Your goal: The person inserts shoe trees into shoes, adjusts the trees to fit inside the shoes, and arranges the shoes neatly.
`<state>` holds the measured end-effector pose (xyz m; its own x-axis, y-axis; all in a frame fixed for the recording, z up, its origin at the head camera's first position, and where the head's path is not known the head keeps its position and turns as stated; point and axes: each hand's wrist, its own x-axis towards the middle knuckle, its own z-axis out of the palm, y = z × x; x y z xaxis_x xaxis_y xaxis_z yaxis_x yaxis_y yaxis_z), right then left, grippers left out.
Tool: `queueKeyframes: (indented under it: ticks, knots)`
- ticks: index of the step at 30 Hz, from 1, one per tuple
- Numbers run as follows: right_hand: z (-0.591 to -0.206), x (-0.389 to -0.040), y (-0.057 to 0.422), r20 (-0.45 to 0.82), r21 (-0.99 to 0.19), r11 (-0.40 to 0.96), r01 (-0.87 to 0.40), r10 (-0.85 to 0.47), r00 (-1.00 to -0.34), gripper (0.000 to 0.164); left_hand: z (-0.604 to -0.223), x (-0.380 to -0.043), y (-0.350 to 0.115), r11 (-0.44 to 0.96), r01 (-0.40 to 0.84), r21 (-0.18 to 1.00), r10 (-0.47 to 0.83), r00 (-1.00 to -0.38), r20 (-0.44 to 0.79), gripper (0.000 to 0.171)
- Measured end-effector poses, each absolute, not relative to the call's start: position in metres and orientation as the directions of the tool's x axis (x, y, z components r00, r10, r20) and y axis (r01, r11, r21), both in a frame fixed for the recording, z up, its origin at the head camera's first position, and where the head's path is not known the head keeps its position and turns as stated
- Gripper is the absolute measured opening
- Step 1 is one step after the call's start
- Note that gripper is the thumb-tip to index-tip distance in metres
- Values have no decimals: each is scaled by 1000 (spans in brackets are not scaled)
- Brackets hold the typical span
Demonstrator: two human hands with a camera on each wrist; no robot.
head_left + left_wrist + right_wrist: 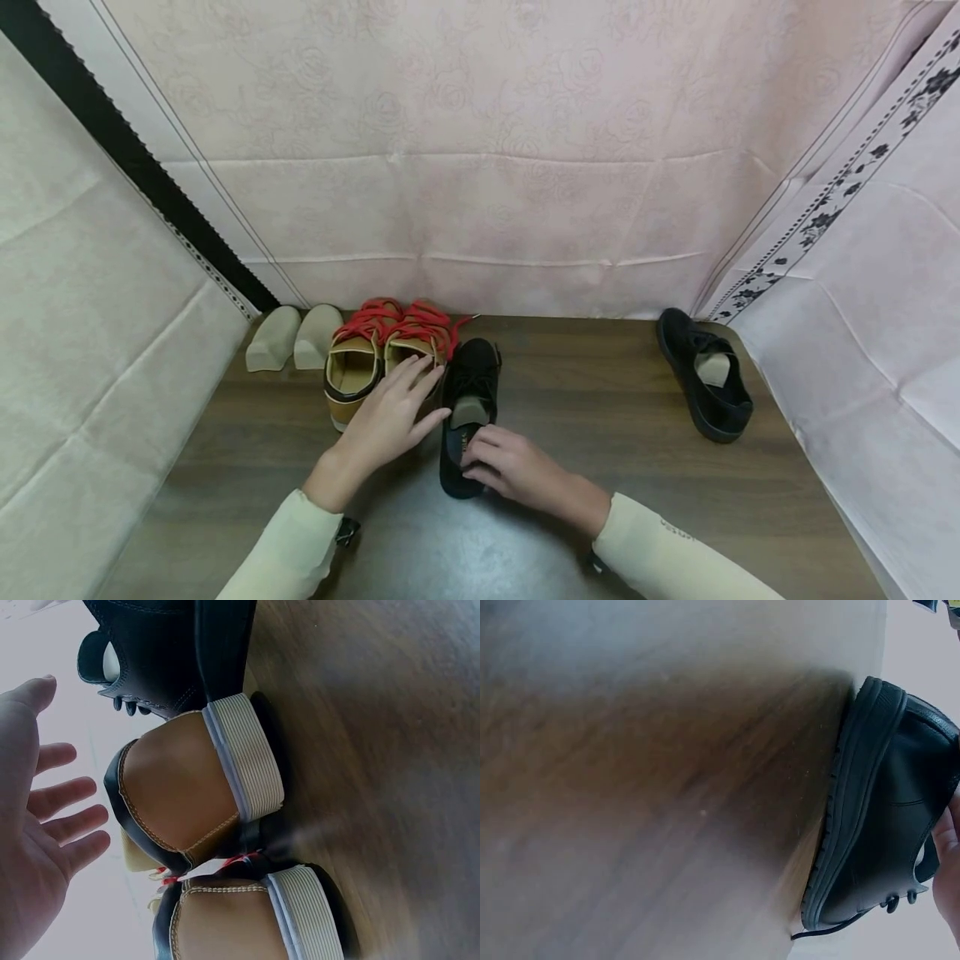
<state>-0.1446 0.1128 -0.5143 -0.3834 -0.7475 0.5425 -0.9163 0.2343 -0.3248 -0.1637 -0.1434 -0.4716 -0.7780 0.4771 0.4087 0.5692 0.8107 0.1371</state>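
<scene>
My right hand [517, 467] grips the right side of a black lace-up shoe [474, 367] near its heel, fingers at the collar. In the right wrist view the fingers [949, 836] reach over the edge of that shoe's opening. A grey insert [470, 412] shows inside it. To its left, a pair of tan shoes [345, 410] with red laces [375, 319] stands with toes toward the wall. Above the nearer tan shoe hovers my left hand [393, 408], its fingers spread and holding nothing; the left wrist view shows them apart from the tan heel [172, 787].
Two pale grey shoe inserts [273, 337] stand at the far left by the wall. A second black shoe [686, 375], with an insert [712, 368] inside, sits at the far right. White patterned sheets [480, 208] border the wooden floor [585, 375] at back and sides.
</scene>
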Motion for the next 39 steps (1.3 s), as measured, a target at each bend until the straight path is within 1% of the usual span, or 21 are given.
queueKeyframes:
  ticks: [5, 11, 20, 27, 35, 39]
  knots:
    - [-515, -146, 115, 539, -321, 206, -924, -763, -357, 18, -470, -163, -146, 815, 563, 135, 472, -781, 410, 62]
    - [-519, -144, 118, 592, -269, 206, -941, -736, -330, 19, -469, -164, -146, 812, 570, 127, 477, -773, 419, 61]
    - [-517, -143, 119, 620, -255, 207, -945, -715, -323, 17, -467, -165, -142, 796, 595, 113, 501, -751, 430, 59]
    - [-517, -143, 128, 624, -276, 213, -937, -701, -344, 16, -466, -165, -138, 788, 603, 124, 502, -746, 439, 60]
    - [-516, -142, 140, 656, -251, 214, -944, -679, -329, 19, -466, -168, -129, 771, 629, 99, 526, -717, 457, 62]
    - [-515, -139, 147, 655, -247, 225, -943, -678, -333, 21, -466, -168, -125, 765, 639, 83, 539, -705, 461, 63]
